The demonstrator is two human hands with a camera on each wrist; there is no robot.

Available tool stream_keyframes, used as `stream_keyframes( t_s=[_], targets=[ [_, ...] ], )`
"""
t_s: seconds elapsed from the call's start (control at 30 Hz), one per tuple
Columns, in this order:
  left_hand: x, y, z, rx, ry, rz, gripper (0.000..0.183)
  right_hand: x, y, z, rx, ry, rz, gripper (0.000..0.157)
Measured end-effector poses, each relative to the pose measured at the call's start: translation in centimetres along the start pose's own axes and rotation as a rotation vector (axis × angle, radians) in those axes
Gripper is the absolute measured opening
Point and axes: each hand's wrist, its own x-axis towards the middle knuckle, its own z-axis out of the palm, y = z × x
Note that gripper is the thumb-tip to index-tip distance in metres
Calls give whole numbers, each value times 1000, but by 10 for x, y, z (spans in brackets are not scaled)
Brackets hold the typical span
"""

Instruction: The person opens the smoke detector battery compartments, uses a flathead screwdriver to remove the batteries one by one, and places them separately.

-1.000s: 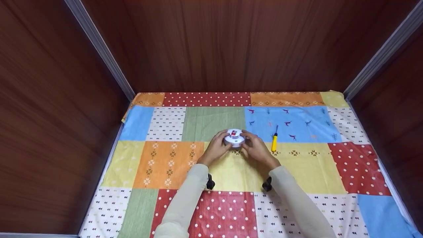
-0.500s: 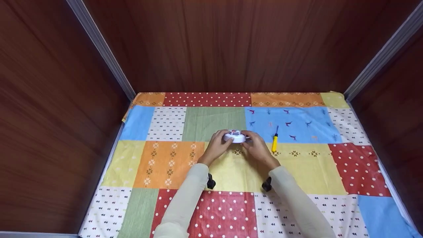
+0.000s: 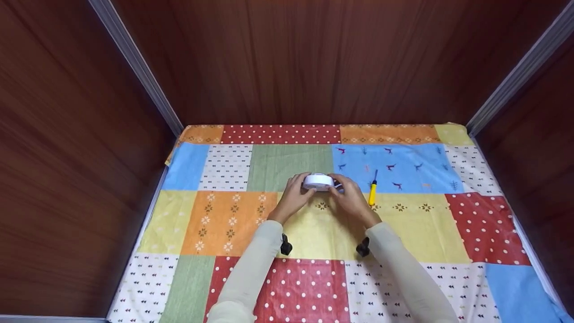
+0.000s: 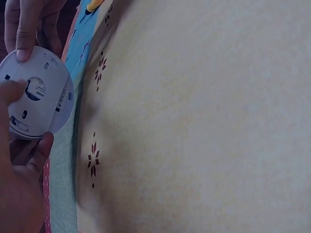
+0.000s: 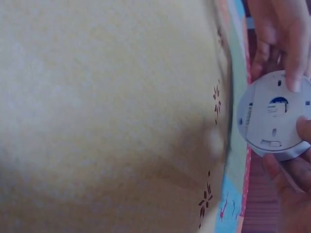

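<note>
A round white smoke detector (image 3: 319, 180) is held between both hands, raised and tilted on edge above the patchwork cloth. The left hand (image 3: 293, 195) grips its left rim and the right hand (image 3: 349, 196) its right rim, thumbs on the near side. In the left wrist view the detector's flat back (image 4: 48, 107) shows slots and a central hole with a printed label inside. The same slotted back plate (image 5: 262, 116) appears in the right wrist view, a thumb pressing on it. The detector's front face is hidden from the head view.
A yellow-handled screwdriver (image 3: 372, 193) lies on the cloth just right of the right hand. The patchwork cloth (image 3: 403, 229) covers the table. Dark wooden panels (image 3: 287, 63) enclose the left, back and right sides.
The smoke detector has been tipped over between the hands: its front with the red label has turned away, and its back now faces the wrists. Both hands stay nearly in place.
</note>
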Motion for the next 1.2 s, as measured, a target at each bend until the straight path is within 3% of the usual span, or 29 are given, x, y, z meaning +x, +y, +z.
stream_keyframes(
  t_s=[0.27, 0.5, 0.97, 1.2],
  targets=[
    [3, -2, 0, 1, 29, 15, 49, 3, -2, 0, 24, -4, 34, 44],
    [3, -2, -1, -33, 28, 21, 49, 6, -3, -1, 53, 41, 27, 41],
    [-4, 0, 2, -184, -12, -78, 43, 2, -1, 7, 90, 54, 58, 39],
    [-3, -1, 3, -216, 2, -71, 44, 3, -2, 9, 117, 65, 74, 37]
  ],
)
